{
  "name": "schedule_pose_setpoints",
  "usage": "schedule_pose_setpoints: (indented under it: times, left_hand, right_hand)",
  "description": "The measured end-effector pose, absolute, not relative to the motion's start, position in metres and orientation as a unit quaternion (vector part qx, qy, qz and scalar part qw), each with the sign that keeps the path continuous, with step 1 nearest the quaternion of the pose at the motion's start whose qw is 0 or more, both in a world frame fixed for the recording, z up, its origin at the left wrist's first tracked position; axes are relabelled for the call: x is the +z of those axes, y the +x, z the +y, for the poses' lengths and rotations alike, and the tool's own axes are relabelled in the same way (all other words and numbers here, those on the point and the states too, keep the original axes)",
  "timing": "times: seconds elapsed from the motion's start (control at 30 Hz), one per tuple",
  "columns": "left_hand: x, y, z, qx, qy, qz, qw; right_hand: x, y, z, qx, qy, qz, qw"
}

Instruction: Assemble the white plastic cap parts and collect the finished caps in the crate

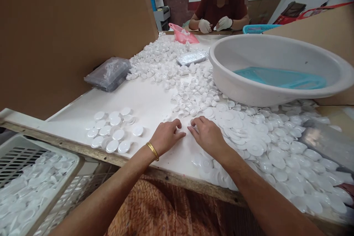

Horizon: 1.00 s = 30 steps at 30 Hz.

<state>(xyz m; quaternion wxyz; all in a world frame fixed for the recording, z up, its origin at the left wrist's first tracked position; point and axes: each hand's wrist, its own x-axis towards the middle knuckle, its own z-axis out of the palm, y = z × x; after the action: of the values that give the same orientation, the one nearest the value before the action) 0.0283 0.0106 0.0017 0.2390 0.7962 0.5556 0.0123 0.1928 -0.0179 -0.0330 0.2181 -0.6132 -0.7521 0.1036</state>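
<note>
My left hand (167, 134) hovers low over the white table (163, 156), thumb and curled fingers apart, with nothing in it. Facing it, my right hand (208, 136) bends its fingers at the left edge of a heap of white plastic discs (228, 121). A gap shows between its thumb and forefinger, and no held thing can be made out. Left of my left hand lies a loose group of round white saucer-like pieces (118, 134), with a single saucer (138, 130) nearest the hand. Beyond both hands spreads a pile of tiny white cups (190, 97).
A large white basin (249, 90) stands at the right, a blue mesh piece (276, 77) inside. Clear plastic boxes (109, 72) sit by the cardboard (69, 37). A pink scoop (182, 36) lies farther back. A crate (77, 167) holds white pieces. A gloved co-worker (221, 7) sits opposite.
</note>
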Motion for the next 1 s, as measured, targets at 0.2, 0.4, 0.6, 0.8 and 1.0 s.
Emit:
schedule_pose_setpoints:
  times: [0.2,0.4,0.6,0.8,1.0]
  left_hand:
    - [-0.002,0.021,0.025,0.005,0.804,0.578,0.138]
    - [-0.002,0.040,0.045,0.062,0.788,0.601,0.117]
    - [-0.011,0.059,0.056,0.027,0.805,0.584,0.100]
    - [-0.007,0.049,0.037,0.065,0.814,0.554,0.159]
    - [-0.013,0.044,0.031,0.144,0.819,0.522,0.190]
  right_hand:
    - [-0.015,0.191,-0.020,0.208,-0.663,-0.687,0.213]
    - [-0.019,0.182,-0.020,0.206,-0.651,-0.717,0.137]
    - [-0.027,0.180,-0.023,0.143,-0.620,-0.769,0.063]
    - [-0.022,0.185,-0.021,0.143,-0.646,-0.748,0.054]
    - [-0.024,0.185,-0.020,0.149,-0.646,-0.745,0.074]
